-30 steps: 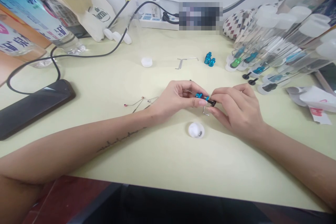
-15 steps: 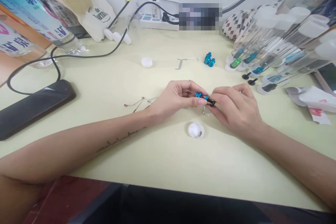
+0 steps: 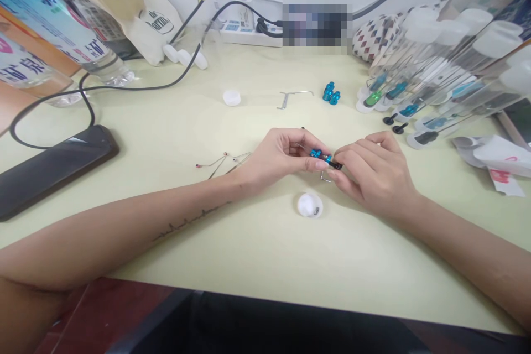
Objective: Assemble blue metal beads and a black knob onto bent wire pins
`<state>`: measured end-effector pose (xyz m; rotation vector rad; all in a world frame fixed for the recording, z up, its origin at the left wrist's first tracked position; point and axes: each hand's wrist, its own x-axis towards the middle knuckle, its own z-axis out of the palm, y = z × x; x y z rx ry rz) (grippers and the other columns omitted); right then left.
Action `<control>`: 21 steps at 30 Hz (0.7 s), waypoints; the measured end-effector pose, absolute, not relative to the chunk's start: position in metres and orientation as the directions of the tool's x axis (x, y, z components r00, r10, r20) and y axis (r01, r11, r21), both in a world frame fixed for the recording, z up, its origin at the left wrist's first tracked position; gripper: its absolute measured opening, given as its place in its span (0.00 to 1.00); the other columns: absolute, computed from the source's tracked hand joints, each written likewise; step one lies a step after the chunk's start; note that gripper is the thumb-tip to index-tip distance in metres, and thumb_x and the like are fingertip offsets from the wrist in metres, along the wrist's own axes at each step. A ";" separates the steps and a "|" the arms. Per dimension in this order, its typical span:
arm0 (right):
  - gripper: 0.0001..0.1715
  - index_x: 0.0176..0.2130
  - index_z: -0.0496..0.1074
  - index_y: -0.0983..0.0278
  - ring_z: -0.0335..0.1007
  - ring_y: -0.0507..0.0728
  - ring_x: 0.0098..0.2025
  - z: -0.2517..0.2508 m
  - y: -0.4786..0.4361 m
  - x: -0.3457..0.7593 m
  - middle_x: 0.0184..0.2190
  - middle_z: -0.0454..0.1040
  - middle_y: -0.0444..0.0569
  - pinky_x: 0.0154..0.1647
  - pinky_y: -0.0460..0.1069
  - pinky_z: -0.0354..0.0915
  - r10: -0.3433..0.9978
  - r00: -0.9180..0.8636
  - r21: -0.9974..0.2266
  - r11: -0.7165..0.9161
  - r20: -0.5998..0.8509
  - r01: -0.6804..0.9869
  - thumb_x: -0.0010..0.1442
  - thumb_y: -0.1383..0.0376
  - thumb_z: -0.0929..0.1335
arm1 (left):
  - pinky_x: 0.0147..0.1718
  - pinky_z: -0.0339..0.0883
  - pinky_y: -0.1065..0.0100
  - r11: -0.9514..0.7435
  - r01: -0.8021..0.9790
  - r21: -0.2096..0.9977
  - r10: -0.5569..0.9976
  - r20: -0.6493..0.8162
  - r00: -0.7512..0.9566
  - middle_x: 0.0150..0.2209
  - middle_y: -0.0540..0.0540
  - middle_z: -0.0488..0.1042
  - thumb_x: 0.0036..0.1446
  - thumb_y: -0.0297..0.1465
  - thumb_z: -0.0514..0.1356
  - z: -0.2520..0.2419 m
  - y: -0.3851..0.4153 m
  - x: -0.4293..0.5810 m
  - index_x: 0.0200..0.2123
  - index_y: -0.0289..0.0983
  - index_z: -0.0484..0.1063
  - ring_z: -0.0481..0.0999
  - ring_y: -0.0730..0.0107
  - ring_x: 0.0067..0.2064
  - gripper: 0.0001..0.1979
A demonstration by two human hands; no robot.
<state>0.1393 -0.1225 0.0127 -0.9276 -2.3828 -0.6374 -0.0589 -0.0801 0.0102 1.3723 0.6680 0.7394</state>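
Between the thumb and fingers of my left hand [image 3: 276,157] is a small blue metal fitting [image 3: 316,153], with a thin wire running back toward the palm. A black piece [image 3: 335,165] sticks out at the fitting's right end. My right hand [image 3: 373,171] has its thumb and fingers closed at that black end, partly covering it. Just below the fingers shows a small bent metal key [image 3: 326,178]. Nearer me stands a small round white container [image 3: 309,206] with a tiny metal piece in it. Thin wires with reddish tips [image 3: 215,162] lie by my left wrist.
Hex keys [image 3: 285,99], a white cap [image 3: 232,98] and blue metal fittings [image 3: 331,94] lie farther back. Clear tubes with white caps [image 3: 468,77] stand at right beside black round-headed pieces [image 3: 394,124]. A black power bank [image 3: 58,171] and bottles [image 3: 53,22] are at left.
The blue fitting and black piece have shifted slightly right and down, and the black piece is tilted a little differently. Both hands keep their hold, almost in place.
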 end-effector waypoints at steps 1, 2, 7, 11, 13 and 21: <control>0.12 0.31 0.65 0.64 0.67 0.52 0.26 0.013 -0.123 0.139 0.27 0.76 0.47 0.32 0.51 0.56 0.474 -0.643 0.244 0.658 0.602 0.713 0.65 0.62 0.63 | 0.33 0.66 0.72 0.056 -0.080 0.995 0.792 0.005 0.611 0.31 0.47 0.74 0.45 0.34 0.70 0.010 -0.080 -0.059 0.35 0.34 0.77 0.72 0.75 0.33 0.13; 0.09 0.32 0.65 0.65 0.68 0.52 0.28 0.012 -0.123 0.139 0.29 0.76 0.48 0.33 0.51 0.57 0.467 -0.644 0.249 0.657 0.606 0.711 0.64 0.63 0.64 | 0.33 0.67 0.71 0.064 -0.086 0.994 0.793 0.002 0.609 0.32 0.47 0.74 0.45 0.33 0.70 0.010 -0.080 -0.059 0.35 0.34 0.77 0.73 0.75 0.33 0.13; 0.08 0.39 0.66 0.66 0.70 0.54 0.33 0.010 -0.125 0.141 0.35 0.77 0.52 0.34 0.51 0.58 0.448 -0.628 0.238 0.661 0.636 0.712 0.61 0.65 0.68 | 0.34 0.68 0.70 0.082 -0.100 0.992 0.807 -0.007 0.591 0.33 0.47 0.74 0.45 0.34 0.69 0.008 -0.080 -0.059 0.35 0.35 0.76 0.73 0.74 0.34 0.13; 0.10 0.33 0.66 0.65 0.68 0.53 0.28 0.009 -0.123 0.141 0.26 0.74 0.48 0.33 0.51 0.57 0.512 -0.592 0.134 0.676 0.623 0.725 0.65 0.61 0.64 | 0.33 0.66 0.71 0.068 -0.083 0.994 0.797 -0.004 0.604 0.32 0.47 0.74 0.45 0.34 0.69 0.009 -0.080 -0.059 0.35 0.35 0.77 0.73 0.75 0.34 0.13; 0.15 0.30 0.65 0.64 0.66 0.51 0.25 0.009 -0.122 0.142 0.23 0.72 0.46 0.32 0.50 0.57 0.541 -0.587 0.086 0.687 0.602 0.721 0.67 0.61 0.60 | 0.33 0.66 0.72 0.055 -0.071 0.996 0.790 0.000 0.613 0.32 0.47 0.74 0.45 0.34 0.69 0.009 -0.080 -0.059 0.35 0.34 0.77 0.73 0.75 0.34 0.13; 0.10 0.33 0.66 0.67 0.69 0.53 0.29 0.008 -0.123 0.142 0.30 0.75 0.51 0.33 0.50 0.59 0.497 -0.597 0.146 0.679 0.629 0.719 0.63 0.61 0.66 | 0.34 0.67 0.71 0.074 -0.087 0.993 0.801 -0.008 0.598 0.31 0.47 0.74 0.45 0.34 0.69 0.009 -0.080 -0.059 0.35 0.34 0.76 0.73 0.74 0.33 0.13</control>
